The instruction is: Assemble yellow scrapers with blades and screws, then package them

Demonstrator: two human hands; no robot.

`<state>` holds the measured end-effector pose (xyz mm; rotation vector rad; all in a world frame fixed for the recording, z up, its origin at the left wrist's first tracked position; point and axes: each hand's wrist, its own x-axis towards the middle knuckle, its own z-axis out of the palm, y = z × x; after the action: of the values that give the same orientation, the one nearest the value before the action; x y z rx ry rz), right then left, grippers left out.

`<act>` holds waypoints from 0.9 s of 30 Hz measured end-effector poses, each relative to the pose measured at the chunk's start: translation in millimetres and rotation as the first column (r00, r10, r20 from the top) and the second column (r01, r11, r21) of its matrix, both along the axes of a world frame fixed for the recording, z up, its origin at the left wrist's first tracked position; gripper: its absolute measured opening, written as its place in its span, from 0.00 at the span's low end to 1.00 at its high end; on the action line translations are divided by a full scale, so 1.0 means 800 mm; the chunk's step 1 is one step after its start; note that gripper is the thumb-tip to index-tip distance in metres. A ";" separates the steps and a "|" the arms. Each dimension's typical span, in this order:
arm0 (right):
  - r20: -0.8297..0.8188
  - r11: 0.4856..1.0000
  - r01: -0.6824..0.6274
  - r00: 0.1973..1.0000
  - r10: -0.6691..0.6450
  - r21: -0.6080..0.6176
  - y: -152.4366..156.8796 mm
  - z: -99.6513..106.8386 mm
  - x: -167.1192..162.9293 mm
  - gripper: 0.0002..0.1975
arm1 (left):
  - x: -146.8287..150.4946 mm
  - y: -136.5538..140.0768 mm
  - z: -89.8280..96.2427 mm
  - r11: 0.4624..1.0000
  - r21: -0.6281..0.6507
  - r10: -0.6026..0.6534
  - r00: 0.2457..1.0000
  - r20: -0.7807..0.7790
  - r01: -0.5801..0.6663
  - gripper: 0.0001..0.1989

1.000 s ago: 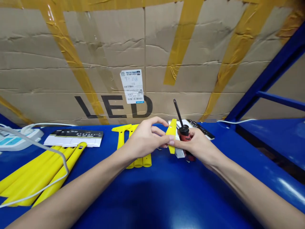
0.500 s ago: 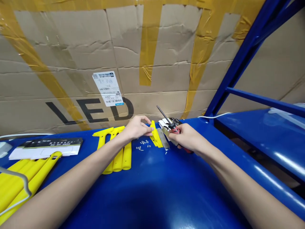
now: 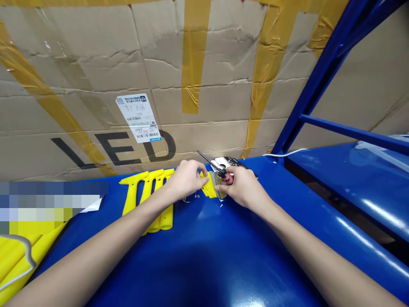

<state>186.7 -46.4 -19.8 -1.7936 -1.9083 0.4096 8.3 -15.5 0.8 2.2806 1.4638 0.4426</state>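
Observation:
My left hand (image 3: pixel 188 181) is closed in a pinch at the upper end of the small flat yellow plastic pieces (image 3: pixel 209 188); a bit of yellow shows between thumb and finger. Held in my right hand (image 3: pixel 246 185) is a screwdriver (image 3: pixel 227 177) with a red and black handle, its dark shaft slanting up to the left. The right fingertips also reach the flat metal blades (image 3: pixel 221 192), right beside the yellow pieces. Loose screws (image 3: pixel 186 200) are scattered near my left wrist, and a single screw (image 3: pixel 221 205) lies just below the blades.
Several yellow handles (image 3: pixel 166 217) lie in a row, partly behind my left forearm. More yellow tubes (image 3: pixel 47 247) and a cable (image 3: pixel 29 251) are at the left. Printed cards (image 3: pixel 234 162) lie behind my right hand. A large cardboard box (image 3: pixel 223 55) and a blue frame (image 3: pixel 306 98) bound the blue table (image 3: pixel 204 260).
My right hand has moved left, bringing its fingertips and the screwdriver over the blades. The yellow piece at my left fingers now sits lower, and that hand covers more of the screws.

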 end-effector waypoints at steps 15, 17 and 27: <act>-0.002 0.997 -0.044 0.999 0.044 0.060 -0.002 0.010 0.008 0.16 | 0.022 -0.068 -0.020 0.889 0.137 -0.402 0.889 -0.219 0.436 0.09; -0.008 0.997 -0.048 0.999 0.048 0.061 -0.002 0.010 0.008 0.16 | 0.020 -0.070 -0.018 0.874 0.147 -0.419 0.872 -0.251 0.462 0.11; -0.096 0.995 -0.091 0.991 0.094 0.042 -0.007 0.008 -0.001 0.14 | -0.043 -0.047 0.002 0.924 0.221 -0.189 0.874 -0.448 0.313 0.10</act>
<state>186.2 -51.9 -13.8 -1.6351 -1.9230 0.4825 -26.0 -53.2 2.5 2.8990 1.3142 0.0845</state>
